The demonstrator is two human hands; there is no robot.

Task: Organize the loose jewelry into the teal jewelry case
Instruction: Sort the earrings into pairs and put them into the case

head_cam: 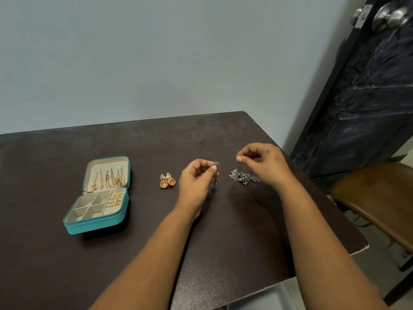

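The teal jewelry case (73,227) lies open at the left of the dark table, with gold chains in its lid and gold rings in its roll slots. A pair of gold bell-shaped earrings (167,180) lies between the case and my hands. My left hand (196,182) pinches a silver earring (216,166) by its flower-shaped top, its lower part dangling. My right hand (263,162) pinches the top of a second silver piece (244,176), whose beaded cluster rests on the table below the fingers.
The dark table (156,242) ends at a chipped right corner near my right forearm. A brown stool (380,198) stands to the right, beyond the edge. A dark door with metal knobs (391,16) fills the far right. A pale wall runs behind the table.
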